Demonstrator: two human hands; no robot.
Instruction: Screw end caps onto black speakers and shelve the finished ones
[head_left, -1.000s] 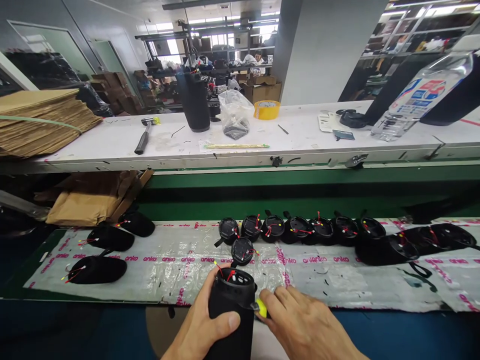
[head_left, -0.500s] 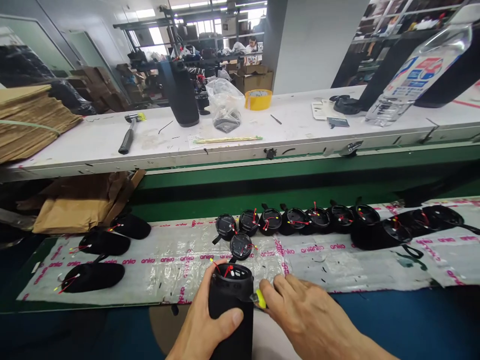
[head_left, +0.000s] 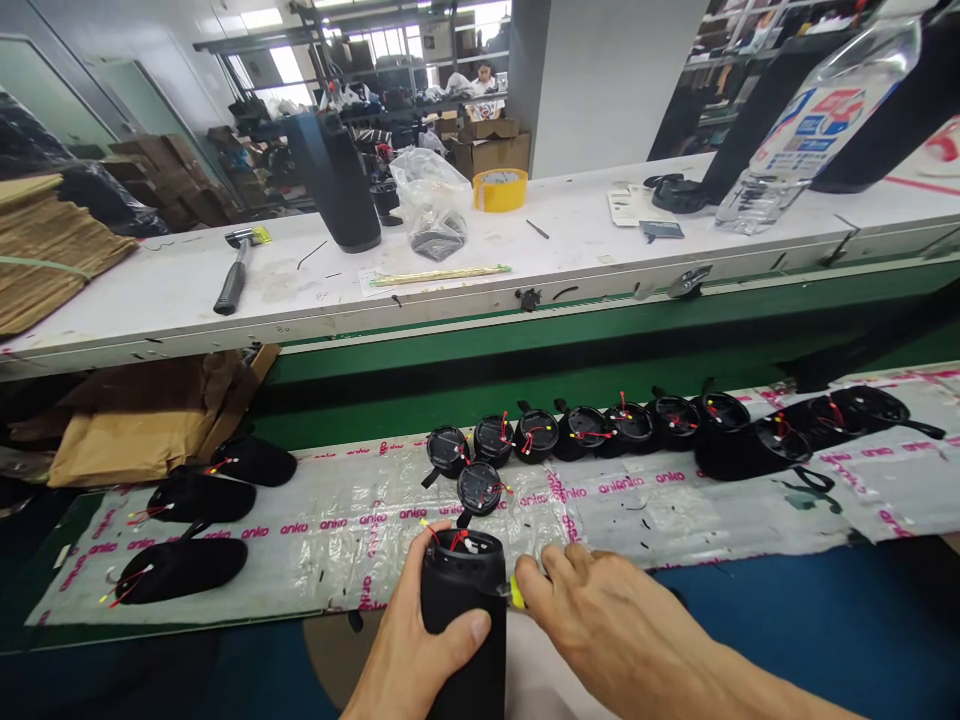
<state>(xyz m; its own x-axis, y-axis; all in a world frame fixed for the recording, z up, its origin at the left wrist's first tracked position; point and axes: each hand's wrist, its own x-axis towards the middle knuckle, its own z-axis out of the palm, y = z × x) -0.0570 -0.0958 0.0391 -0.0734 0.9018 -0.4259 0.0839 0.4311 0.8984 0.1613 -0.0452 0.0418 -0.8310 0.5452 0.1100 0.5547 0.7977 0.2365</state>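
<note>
My left hand (head_left: 431,635) is wrapped round a black cylindrical speaker body (head_left: 465,620), its thumb across the front. The speaker stands upright with its open end up, and red wires and white plugs show inside the rim. In my right hand (head_left: 592,615) is a small yellow utility knife (head_left: 517,592), mostly covered by the fingers. Its tip is at the right side of the speaker, just below the rim. Just beyond stands another speaker body (head_left: 480,488) with wires on its open end.
A row of upright speaker bodies (head_left: 536,436) lines the back of the plastic-covered bench (head_left: 315,545). Several lie on their sides at left (head_left: 184,570). The white shelf (head_left: 292,300) above bears a hammer (head_left: 234,275), yellow tape (head_left: 499,192) and a water bottle (head_left: 810,130).
The view has shifted slightly, so the shelf items sit further left. My right hand and the knife have moved very little along the speaker's side; my left hand keeps its hold.
</note>
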